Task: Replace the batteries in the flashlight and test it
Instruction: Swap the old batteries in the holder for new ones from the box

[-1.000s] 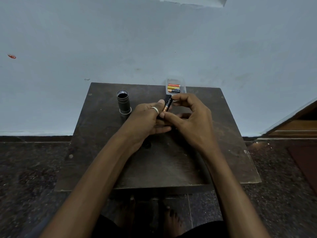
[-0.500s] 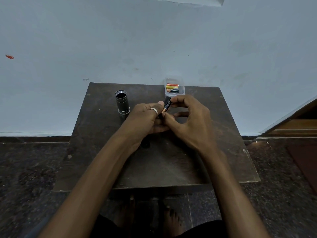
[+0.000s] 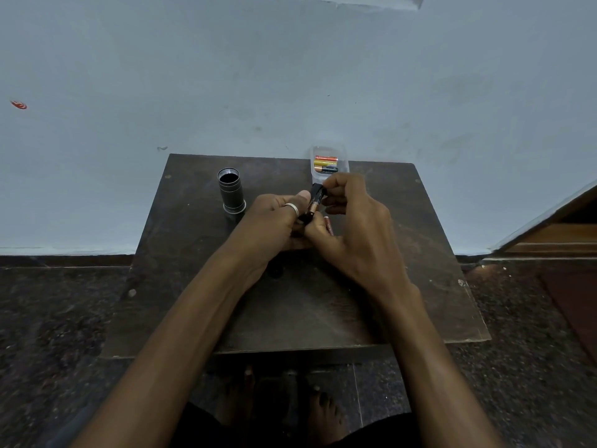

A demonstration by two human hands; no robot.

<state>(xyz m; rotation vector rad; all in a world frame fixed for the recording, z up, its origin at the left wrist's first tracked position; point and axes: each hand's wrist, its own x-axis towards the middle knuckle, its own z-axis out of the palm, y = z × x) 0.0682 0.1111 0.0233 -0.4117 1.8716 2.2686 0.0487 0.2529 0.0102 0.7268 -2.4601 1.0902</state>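
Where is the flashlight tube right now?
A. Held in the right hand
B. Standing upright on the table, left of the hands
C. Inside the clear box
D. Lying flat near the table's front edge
B: the flashlight tube stands upright, open end up, on the table, left of the left hand.

Battery in the hands (image 3: 314,202): black and copper casing, any print too small and blurred to read.
Batteries in the clear box (image 3: 325,164), far edge of the table: red, yellow and black casings, lettering not legible.
Flashlight body (image 3: 230,192), far left: no marking can be made out.
Wall: a small red mark (image 3: 19,105) at far left, not readable.
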